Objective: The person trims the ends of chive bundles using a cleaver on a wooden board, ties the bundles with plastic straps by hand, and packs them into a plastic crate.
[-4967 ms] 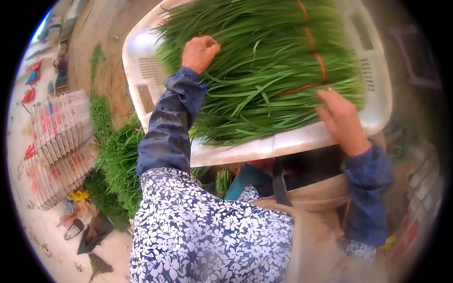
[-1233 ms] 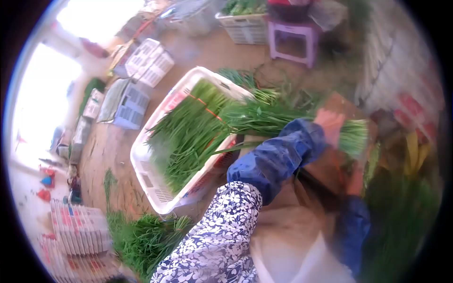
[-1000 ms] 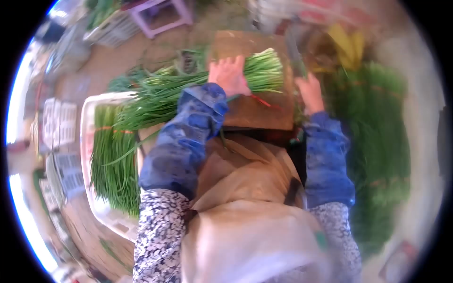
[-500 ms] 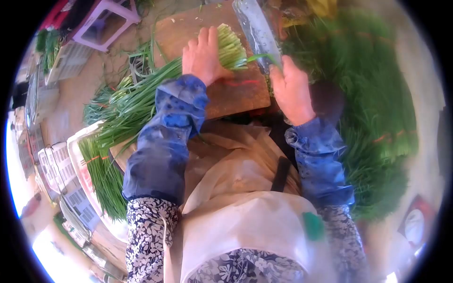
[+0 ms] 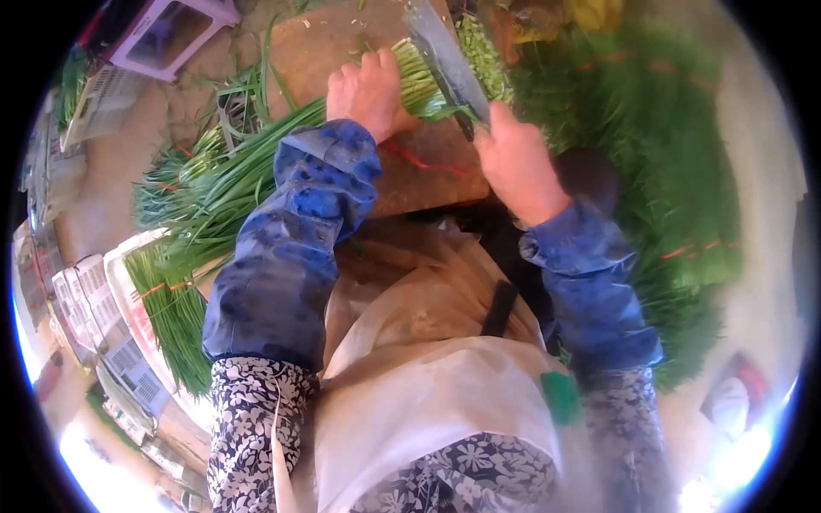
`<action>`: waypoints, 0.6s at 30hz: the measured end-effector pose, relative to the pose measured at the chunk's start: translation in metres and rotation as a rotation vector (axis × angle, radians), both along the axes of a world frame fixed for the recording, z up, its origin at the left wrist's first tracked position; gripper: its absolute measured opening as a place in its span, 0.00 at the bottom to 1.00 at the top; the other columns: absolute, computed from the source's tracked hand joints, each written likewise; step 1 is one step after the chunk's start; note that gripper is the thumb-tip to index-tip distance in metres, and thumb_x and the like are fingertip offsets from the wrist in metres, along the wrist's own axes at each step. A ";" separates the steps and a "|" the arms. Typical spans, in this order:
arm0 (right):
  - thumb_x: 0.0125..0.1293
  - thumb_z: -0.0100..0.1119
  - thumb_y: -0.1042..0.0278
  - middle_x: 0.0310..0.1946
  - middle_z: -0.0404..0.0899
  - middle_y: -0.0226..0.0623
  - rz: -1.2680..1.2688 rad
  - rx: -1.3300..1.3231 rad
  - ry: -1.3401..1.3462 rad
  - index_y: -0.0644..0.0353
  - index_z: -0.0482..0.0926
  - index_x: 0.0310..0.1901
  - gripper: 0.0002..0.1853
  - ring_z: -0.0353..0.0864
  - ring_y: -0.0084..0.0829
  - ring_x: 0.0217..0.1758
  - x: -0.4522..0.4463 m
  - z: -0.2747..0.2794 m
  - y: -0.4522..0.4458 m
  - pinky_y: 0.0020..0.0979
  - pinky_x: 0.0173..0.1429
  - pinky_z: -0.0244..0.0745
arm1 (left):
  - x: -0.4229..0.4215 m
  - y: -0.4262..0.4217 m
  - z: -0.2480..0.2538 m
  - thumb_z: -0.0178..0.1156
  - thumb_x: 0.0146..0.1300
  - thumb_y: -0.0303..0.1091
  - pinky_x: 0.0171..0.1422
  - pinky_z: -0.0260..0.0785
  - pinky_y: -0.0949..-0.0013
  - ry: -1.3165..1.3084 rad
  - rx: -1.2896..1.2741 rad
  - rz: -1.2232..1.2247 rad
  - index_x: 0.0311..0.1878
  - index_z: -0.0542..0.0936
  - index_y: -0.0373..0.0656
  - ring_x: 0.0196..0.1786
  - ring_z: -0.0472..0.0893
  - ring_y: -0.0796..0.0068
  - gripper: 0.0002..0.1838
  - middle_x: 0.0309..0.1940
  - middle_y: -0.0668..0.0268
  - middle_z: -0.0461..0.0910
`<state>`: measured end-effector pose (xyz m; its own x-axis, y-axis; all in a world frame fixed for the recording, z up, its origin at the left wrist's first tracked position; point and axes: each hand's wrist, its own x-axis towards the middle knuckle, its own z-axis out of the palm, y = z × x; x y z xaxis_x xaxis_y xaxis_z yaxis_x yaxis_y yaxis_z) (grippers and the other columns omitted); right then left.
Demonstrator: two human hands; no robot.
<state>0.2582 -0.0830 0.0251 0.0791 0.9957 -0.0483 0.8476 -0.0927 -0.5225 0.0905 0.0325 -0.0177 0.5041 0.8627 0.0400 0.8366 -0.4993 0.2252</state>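
Note:
My left hand [image 5: 368, 94] is closed over a bunch of garlic chives [image 5: 256, 152], pressing it on the wooden cutting board [image 5: 342, 38]. The pale stem ends point up and right from under my fingers, and the leaves trail down to the left. In my right hand [image 5: 520, 162] is the handle of a kitchen knife [image 5: 446, 61]. Its broad blade lies along the stem ends, seemingly touching them. A green leaf hangs between the bunch and my right fingers. A loose red tie [image 5: 428, 162] rests on the board below my left hand.
Large banded bundles of chives [image 5: 658, 162] are piled at the right. Cut stem pieces [image 5: 481, 56] lie beyond the blade. A white container [image 5: 128, 256] with more chives stands at the left. A pink stool [image 5: 175, 38] and plastic crates [image 5: 90, 295] are farther left.
The knife has shifted left against the stem ends, uncovering cut pieces beyond it. My right hand has turned and moved slightly down; my left hand keeps its hold. The view has shifted slightly.

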 end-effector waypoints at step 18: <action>0.65 0.56 0.68 0.26 0.74 0.63 0.168 -0.294 -0.069 0.71 0.71 0.36 0.12 0.76 0.62 0.34 0.010 0.051 0.059 0.48 0.36 0.71 | 0.004 0.011 0.010 0.73 0.36 0.42 0.48 0.72 0.54 -0.038 -0.044 0.019 0.42 0.73 0.40 0.43 0.82 0.51 0.30 0.39 0.56 0.80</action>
